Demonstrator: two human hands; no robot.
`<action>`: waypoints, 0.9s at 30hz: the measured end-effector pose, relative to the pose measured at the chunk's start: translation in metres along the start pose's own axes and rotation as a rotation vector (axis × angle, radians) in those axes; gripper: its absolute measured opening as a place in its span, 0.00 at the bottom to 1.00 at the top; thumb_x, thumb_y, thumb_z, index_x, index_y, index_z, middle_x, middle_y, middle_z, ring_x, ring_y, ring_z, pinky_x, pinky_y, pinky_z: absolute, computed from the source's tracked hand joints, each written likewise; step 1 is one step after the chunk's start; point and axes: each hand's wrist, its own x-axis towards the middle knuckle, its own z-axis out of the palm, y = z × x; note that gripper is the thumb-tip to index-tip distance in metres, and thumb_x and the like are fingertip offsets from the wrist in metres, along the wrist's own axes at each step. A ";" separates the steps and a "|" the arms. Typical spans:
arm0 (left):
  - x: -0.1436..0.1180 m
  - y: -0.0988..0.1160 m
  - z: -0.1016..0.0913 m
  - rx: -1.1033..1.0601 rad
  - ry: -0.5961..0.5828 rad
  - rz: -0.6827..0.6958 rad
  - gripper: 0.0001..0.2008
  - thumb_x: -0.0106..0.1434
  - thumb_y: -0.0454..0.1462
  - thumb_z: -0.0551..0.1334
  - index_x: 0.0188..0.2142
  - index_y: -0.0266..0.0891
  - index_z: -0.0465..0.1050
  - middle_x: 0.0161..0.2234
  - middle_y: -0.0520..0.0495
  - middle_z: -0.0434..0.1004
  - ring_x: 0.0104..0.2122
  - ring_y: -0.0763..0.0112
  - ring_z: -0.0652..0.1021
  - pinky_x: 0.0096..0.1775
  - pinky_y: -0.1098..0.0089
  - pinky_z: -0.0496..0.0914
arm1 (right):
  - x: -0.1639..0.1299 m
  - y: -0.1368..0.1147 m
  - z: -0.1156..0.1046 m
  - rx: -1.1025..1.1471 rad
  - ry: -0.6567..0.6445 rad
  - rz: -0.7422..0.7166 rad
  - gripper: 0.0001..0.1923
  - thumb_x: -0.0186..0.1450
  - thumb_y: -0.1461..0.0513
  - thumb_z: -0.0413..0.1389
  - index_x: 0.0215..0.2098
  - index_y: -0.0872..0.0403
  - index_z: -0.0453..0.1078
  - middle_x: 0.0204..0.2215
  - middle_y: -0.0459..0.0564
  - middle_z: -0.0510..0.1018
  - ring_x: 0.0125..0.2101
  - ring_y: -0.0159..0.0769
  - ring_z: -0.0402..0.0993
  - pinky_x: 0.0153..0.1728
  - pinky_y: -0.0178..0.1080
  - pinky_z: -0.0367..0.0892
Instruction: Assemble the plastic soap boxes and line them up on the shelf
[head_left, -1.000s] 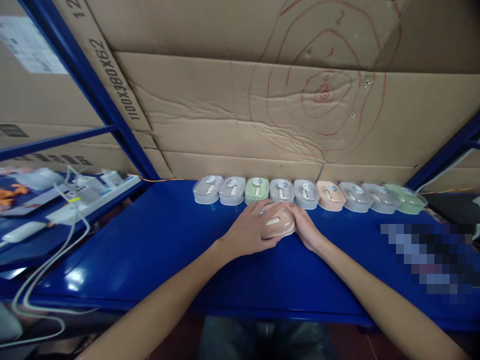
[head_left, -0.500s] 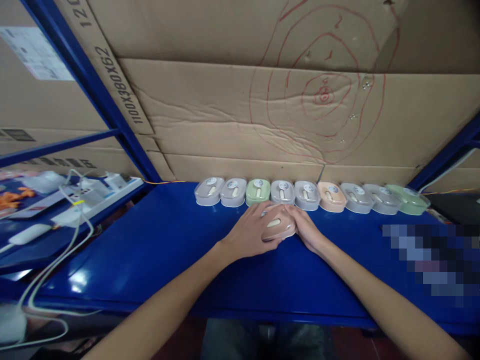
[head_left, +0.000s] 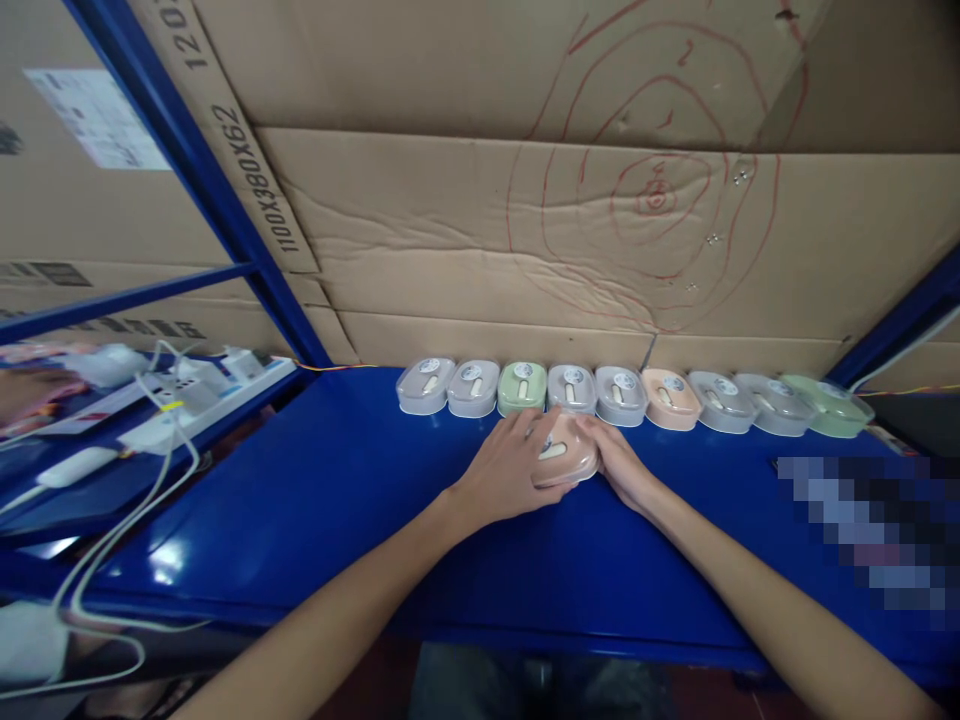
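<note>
Forearms (head_left: 360,580) come in over the front edge of the blue table (head_left: 300,480), bare and slanting inward, so that the two hands meet near the middle of the table, closer to its back edge than to its front. Between them is a pinkish, clear-lidded container (head_left: 576,458), gripped from both sides, with a pale oblong piece on its top; whether its base touches the table cannot be told. The left hand (head_left: 512,465) lies palm down over the container's left part, back of the hand upward, fingers curved forward across the lid and the thumb along the near side. The right hand (head_left: 621,462) presses in from the right, turned more on its edge, wrist bent inward, its fingers curled against the container's right and far sides.

Just beyond the hands, a row of similar containers (head_left: 475,388) runs along the back edge of the table toward the back right corner: grey ones, a green one third from the left, a peach one sixth, and another green one at the right end. Past the table's left edge lie a white power strip (head_left: 266,380) and pale cables (head_left: 124,530).
</note>
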 end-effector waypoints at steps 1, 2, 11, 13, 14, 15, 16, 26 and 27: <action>0.000 0.000 0.000 -0.001 0.002 0.006 0.50 0.63 0.54 0.73 0.75 0.39 0.55 0.64 0.30 0.72 0.64 0.39 0.73 0.63 0.44 0.71 | 0.000 0.000 0.000 -0.011 -0.019 -0.013 0.27 0.60 0.38 0.71 0.47 0.47 0.83 0.49 0.50 0.88 0.57 0.53 0.80 0.60 0.49 0.72; 0.000 0.000 -0.001 0.002 0.005 0.012 0.49 0.64 0.54 0.73 0.75 0.38 0.55 0.64 0.30 0.72 0.64 0.39 0.73 0.64 0.44 0.71 | -0.001 -0.001 -0.001 -0.023 -0.040 -0.025 0.28 0.61 0.38 0.71 0.49 0.47 0.83 0.49 0.50 0.88 0.58 0.53 0.80 0.61 0.48 0.71; -0.001 0.005 -0.006 0.040 -0.013 -0.007 0.49 0.63 0.56 0.71 0.74 0.37 0.58 0.58 0.30 0.73 0.59 0.38 0.75 0.59 0.43 0.73 | 0.000 0.003 -0.001 -0.045 -0.046 -0.053 0.30 0.58 0.35 0.72 0.47 0.45 0.85 0.48 0.49 0.89 0.58 0.54 0.80 0.63 0.50 0.71; -0.002 0.005 -0.006 0.038 -0.014 -0.018 0.49 0.62 0.56 0.71 0.74 0.38 0.58 0.57 0.31 0.73 0.58 0.38 0.75 0.57 0.43 0.74 | 0.000 0.003 0.000 -0.054 -0.030 -0.076 0.30 0.58 0.35 0.71 0.46 0.45 0.85 0.49 0.49 0.89 0.58 0.54 0.80 0.63 0.51 0.71; -0.002 0.005 -0.006 0.032 -0.013 -0.018 0.48 0.62 0.57 0.71 0.74 0.39 0.58 0.57 0.32 0.73 0.58 0.39 0.75 0.57 0.43 0.75 | 0.000 0.004 0.000 -0.057 -0.026 -0.079 0.29 0.59 0.36 0.71 0.46 0.45 0.85 0.49 0.49 0.89 0.58 0.54 0.80 0.63 0.51 0.71; -0.002 0.005 -0.006 0.022 -0.012 -0.017 0.48 0.62 0.56 0.71 0.74 0.40 0.58 0.57 0.32 0.73 0.58 0.39 0.75 0.57 0.43 0.75 | -0.001 0.004 0.000 -0.059 -0.026 -0.077 0.29 0.59 0.36 0.71 0.47 0.45 0.85 0.48 0.49 0.89 0.57 0.54 0.81 0.62 0.51 0.71; -0.002 0.004 -0.006 0.009 -0.012 -0.017 0.48 0.62 0.56 0.72 0.74 0.41 0.58 0.57 0.33 0.73 0.58 0.40 0.75 0.57 0.44 0.75 | -0.001 0.004 0.000 -0.060 -0.028 -0.073 0.28 0.60 0.36 0.71 0.47 0.46 0.85 0.48 0.49 0.89 0.57 0.54 0.81 0.62 0.51 0.71; -0.001 -0.003 -0.004 -0.115 -0.046 -0.048 0.48 0.58 0.52 0.76 0.72 0.46 0.60 0.60 0.37 0.75 0.60 0.42 0.76 0.59 0.42 0.75 | -0.004 -0.004 0.001 -0.075 -0.095 -0.039 0.29 0.63 0.39 0.71 0.53 0.47 0.84 0.47 0.50 0.89 0.52 0.50 0.83 0.56 0.47 0.73; -0.001 -0.003 -0.003 -0.118 -0.044 -0.053 0.49 0.57 0.52 0.77 0.72 0.46 0.60 0.60 0.37 0.75 0.60 0.41 0.76 0.59 0.42 0.75 | -0.005 -0.004 0.001 -0.074 -0.098 -0.036 0.29 0.63 0.40 0.71 0.53 0.48 0.84 0.47 0.50 0.89 0.51 0.49 0.83 0.55 0.46 0.73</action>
